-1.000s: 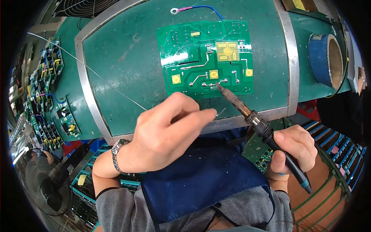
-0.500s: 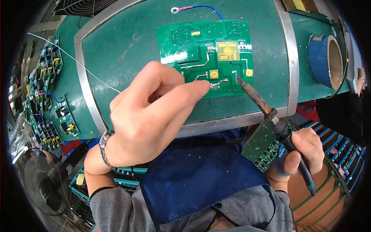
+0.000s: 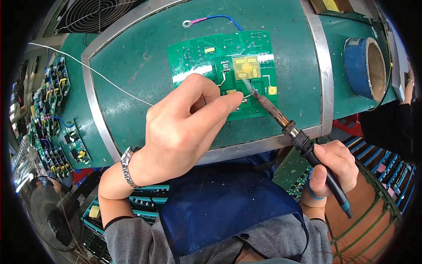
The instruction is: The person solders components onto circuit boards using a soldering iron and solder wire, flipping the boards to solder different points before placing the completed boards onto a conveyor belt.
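Note:
A green circuit board (image 3: 193,46) lies on the bench, solder joints and yellow patches facing up. From its far edge runs a blue wire (image 3: 224,17) ending in a ring terminal. My left hand (image 3: 176,125) is over the board's near left part, pinching thin solder wire (image 3: 112,82) that trails off to the far left. A short end pokes out past the fingertips toward the iron. My right hand (image 3: 338,167) grips a soldering iron (image 3: 290,128) by its black handle. Its tip is at the board's near right part, beside the solder's end, with a wisp of smoke rising there.
Metal strips (image 3: 327,79) border the green bench top (image 3: 132,57). On the right stands a blue-sided roll (image 3: 356,66). Several populated boards (image 3: 52,105) are stacked at the left, above a fan (image 3: 48,215). A black grille (image 3: 90,15) is at the far left, and racks (image 3: 373,158) fill the lower right.
The iron's tip has shifted left along the board to the solder's end, and smoke now shows. My left hand sits slightly right. The board appears a little lower and further left in view.

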Motion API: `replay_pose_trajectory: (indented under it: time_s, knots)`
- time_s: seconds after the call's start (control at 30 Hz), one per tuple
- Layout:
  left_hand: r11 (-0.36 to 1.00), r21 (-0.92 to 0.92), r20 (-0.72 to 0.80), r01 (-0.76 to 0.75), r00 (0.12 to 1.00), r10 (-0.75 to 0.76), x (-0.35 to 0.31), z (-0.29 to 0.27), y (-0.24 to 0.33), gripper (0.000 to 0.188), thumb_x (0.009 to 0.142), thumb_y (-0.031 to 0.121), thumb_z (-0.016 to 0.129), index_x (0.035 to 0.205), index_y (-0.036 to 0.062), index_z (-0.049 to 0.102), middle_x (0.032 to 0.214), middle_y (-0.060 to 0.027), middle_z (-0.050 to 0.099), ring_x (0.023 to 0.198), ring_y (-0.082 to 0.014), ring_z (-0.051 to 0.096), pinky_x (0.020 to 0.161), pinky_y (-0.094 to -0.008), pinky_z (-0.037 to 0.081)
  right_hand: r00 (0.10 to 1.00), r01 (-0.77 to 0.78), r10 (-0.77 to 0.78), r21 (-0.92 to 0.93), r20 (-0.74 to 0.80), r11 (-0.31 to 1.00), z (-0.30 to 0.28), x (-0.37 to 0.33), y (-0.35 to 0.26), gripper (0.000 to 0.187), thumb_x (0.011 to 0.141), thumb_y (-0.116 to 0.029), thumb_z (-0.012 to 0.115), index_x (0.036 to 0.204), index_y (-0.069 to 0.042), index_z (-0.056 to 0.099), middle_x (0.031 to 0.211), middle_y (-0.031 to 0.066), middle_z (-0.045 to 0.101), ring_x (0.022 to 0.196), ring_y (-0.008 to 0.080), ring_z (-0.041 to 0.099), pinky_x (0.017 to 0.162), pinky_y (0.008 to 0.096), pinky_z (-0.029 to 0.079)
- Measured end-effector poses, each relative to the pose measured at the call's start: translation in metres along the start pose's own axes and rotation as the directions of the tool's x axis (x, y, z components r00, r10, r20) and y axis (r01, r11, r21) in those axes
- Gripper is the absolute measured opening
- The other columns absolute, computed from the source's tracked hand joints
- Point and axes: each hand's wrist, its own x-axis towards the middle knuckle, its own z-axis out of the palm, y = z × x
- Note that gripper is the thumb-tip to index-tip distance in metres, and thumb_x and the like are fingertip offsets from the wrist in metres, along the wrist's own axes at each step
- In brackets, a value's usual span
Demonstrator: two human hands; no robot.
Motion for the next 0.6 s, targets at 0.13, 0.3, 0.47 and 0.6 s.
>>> replay_pose_trajectory:
  time_s: [0.13, 0.3, 0.47, 0.6]
  knots:
    - [1.0, -0.001, 0.012, -0.02, 1.0, 0.02, 0.003, 0.003, 0.001, 0.031, 0.073, -0.007, 0.075, 0.101, 0.0054, 0.073, 0.08, -0.0062, 0.053, 0.061, -0.014, 0.054, 0.052, -0.0262, 0.044, 0.999, -0.011, 0.01, -0.014, -0.032, 1.0, -0.001, -0.002, 0.002, 0.026, 0.082, -0.023, 0.071, 0.087, 0.003, 0.071, 0.066, 0.0106, 0.064, 0.05, 0.0206, 0.062, 0.046, 0.0274, 0.05]
    - [0.999, 0.022, 0.0, -0.028, 1.0, 0.028, 0.0, 0.007, -0.001, 0.032, 0.072, -0.007, 0.075, 0.101, 0.0051, 0.073, 0.079, -0.0054, 0.053, 0.061, -0.0141, 0.054, 0.051, -0.0263, 0.043, 1.0, -0.011, 0.011, -0.001, -0.015, 1.0, -0.003, -0.003, 0.001, 0.026, 0.081, -0.023, 0.072, 0.087, 0.002, 0.07, 0.066, 0.0101, 0.065, 0.049, 0.0202, 0.062, 0.045, 0.0273, 0.05]
    - [0.999, 0.005, 0.055, -0.04, 0.998, 0.039, -0.003, 0.006, 0.002, 0.032, 0.071, -0.007, 0.075, 0.101, 0.0043, 0.073, 0.079, -0.0054, 0.053, 0.061, -0.0144, 0.054, 0.05, -0.0264, 0.044, 1.0, -0.021, 0.021, -0.001, 0.0, 1.0, -0.008, -0.005, -0.001, 0.025, 0.081, -0.024, 0.072, 0.086, 0.001, 0.071, 0.065, 0.0092, 0.064, 0.049, 0.02, 0.062, 0.045, 0.0266, 0.049]
    - [0.999, -0.019, 0.041, -0.043, 0.998, 0.044, -0.003, 0.008, 0.003, 0.034, 0.07, -0.008, 0.075, 0.102, 0.0042, 0.072, 0.081, -0.0057, 0.053, 0.061, -0.0142, 0.054, 0.051, -0.026, 0.044, 1.0, -0.018, 0.018, 0.012, 0.004, 1.0, -0.012, -0.006, 0.0, 0.025, 0.082, -0.024, 0.072, 0.087, 0.001, 0.071, 0.065, 0.0088, 0.064, 0.049, 0.0198, 0.062, 0.045, 0.0262, 0.048]
